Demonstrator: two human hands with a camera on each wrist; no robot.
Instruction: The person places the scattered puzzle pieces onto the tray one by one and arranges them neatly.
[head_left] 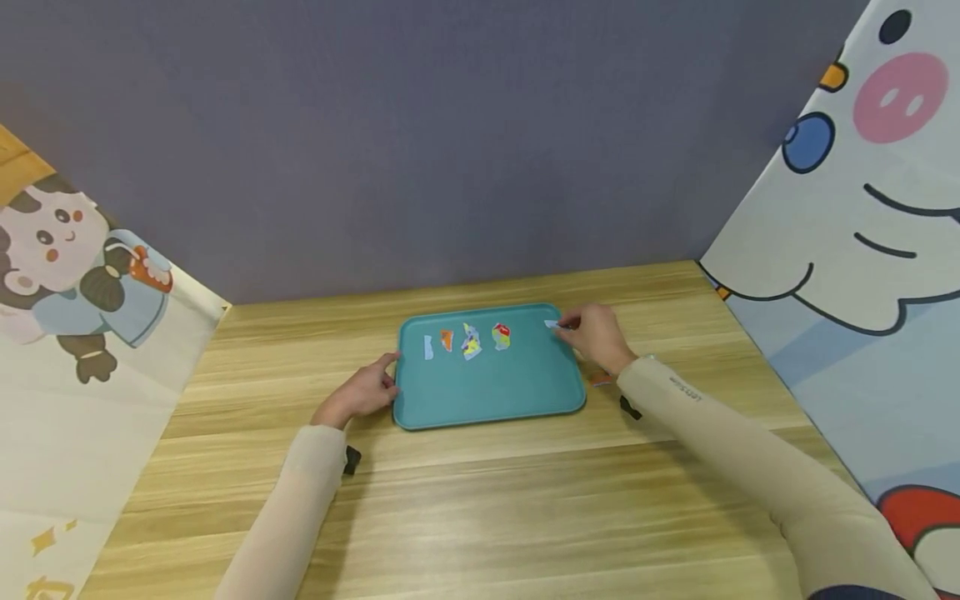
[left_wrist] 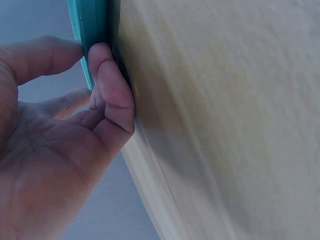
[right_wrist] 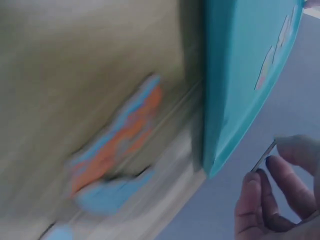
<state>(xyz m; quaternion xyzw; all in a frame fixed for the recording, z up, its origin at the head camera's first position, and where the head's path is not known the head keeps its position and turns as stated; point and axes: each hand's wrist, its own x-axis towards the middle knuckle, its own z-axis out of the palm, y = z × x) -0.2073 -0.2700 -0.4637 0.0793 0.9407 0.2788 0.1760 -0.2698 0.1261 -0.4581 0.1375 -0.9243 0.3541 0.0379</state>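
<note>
A teal tray lies on the wooden table, with several thin, irregular picture pieces along its far half. Among them are a pale blue strip, an orange piece, a yellow and purple patch and a red, yellow and green one. My right hand pinches a pale picture piece between thumb and fingertips over the tray's far right corner; it appears edge-on in the right wrist view. At the tray's left rim, my left hand holds the edge with thumb and curled fingers.
Right of the tray, partly behind my right forearm, an orange and blue piece and a light blue piece lie on the table. A grey wall rises behind, and cartoon-printed panels stand on both sides.
</note>
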